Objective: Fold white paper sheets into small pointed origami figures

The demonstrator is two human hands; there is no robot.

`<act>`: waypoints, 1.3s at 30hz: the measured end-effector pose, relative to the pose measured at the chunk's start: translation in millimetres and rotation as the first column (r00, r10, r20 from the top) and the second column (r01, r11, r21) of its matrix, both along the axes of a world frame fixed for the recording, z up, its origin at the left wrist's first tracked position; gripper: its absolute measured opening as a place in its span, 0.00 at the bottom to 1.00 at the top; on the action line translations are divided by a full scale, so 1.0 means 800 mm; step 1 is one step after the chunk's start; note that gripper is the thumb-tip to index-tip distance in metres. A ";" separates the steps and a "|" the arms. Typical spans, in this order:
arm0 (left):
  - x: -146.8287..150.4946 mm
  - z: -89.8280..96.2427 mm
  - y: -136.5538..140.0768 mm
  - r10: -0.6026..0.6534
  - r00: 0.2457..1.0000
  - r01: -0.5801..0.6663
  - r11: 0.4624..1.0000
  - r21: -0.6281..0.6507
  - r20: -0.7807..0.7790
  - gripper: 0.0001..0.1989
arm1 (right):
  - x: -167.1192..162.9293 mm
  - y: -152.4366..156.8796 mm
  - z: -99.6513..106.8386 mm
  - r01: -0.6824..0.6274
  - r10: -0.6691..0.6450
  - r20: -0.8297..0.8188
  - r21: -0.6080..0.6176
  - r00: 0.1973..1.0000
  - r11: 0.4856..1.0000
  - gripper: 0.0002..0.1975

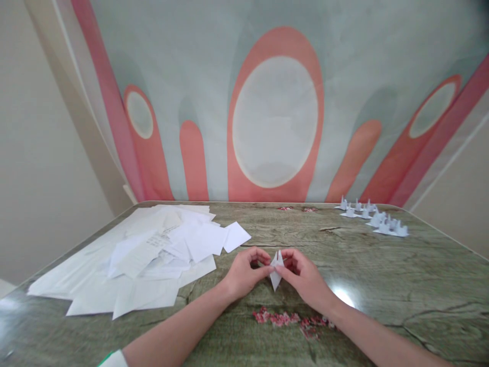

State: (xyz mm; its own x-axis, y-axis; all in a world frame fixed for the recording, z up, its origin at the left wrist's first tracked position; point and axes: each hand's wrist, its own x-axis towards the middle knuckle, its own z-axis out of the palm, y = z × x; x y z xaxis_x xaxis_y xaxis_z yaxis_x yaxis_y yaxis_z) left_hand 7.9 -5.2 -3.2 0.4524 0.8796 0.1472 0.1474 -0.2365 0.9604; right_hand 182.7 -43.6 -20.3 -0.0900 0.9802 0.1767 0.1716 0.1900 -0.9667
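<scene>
A small piece of folded white paper (pixel 275 280) is held between my two hands above the wood-patterned table. It is a narrow diamond with a split upper point and one point facing me. My left hand (pixel 247 272) pinches its left side, thumb in front and fingers behind. On the right side, my right hand (pixel 303 278) pinches it the same way, its thumb on the front face. The fingertips behind the paper are partly hidden.
Loose white paper sheets (pixel 153 285), some printed, spread over the table's left side, with a square sheet (pixel 237 237) at their right edge. Several folded paper cranes (pixel 378 219) stand at the back right. The table (pixel 382 285) meets a patterned backdrop (pixel 214 92).
</scene>
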 end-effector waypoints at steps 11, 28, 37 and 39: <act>-0.005 0.008 -0.007 -0.124 0.980 0.132 0.990 -0.039 0.154 0.15 | 0.002 -0.007 0.019 -0.103 0.104 0.017 -0.059 0.994 0.993 0.14; -0.004 0.013 -0.012 -0.144 0.974 0.150 0.988 -0.023 0.174 0.11 | 0.009 -0.008 0.017 -0.252 0.251 -0.021 -0.108 0.968 0.962 0.16; -0.002 0.010 -0.014 -0.125 0.961 0.170 0.971 -0.169 0.246 0.14 | 0.014 -0.006 0.018 -0.286 0.290 0.016 -0.130 0.957 0.949 0.17; -0.001 0.011 -0.015 -0.121 0.959 0.176 0.964 -0.201 0.257 0.15 | 0.014 -0.006 0.019 -0.295 0.301 0.022 -0.139 0.954 0.945 0.17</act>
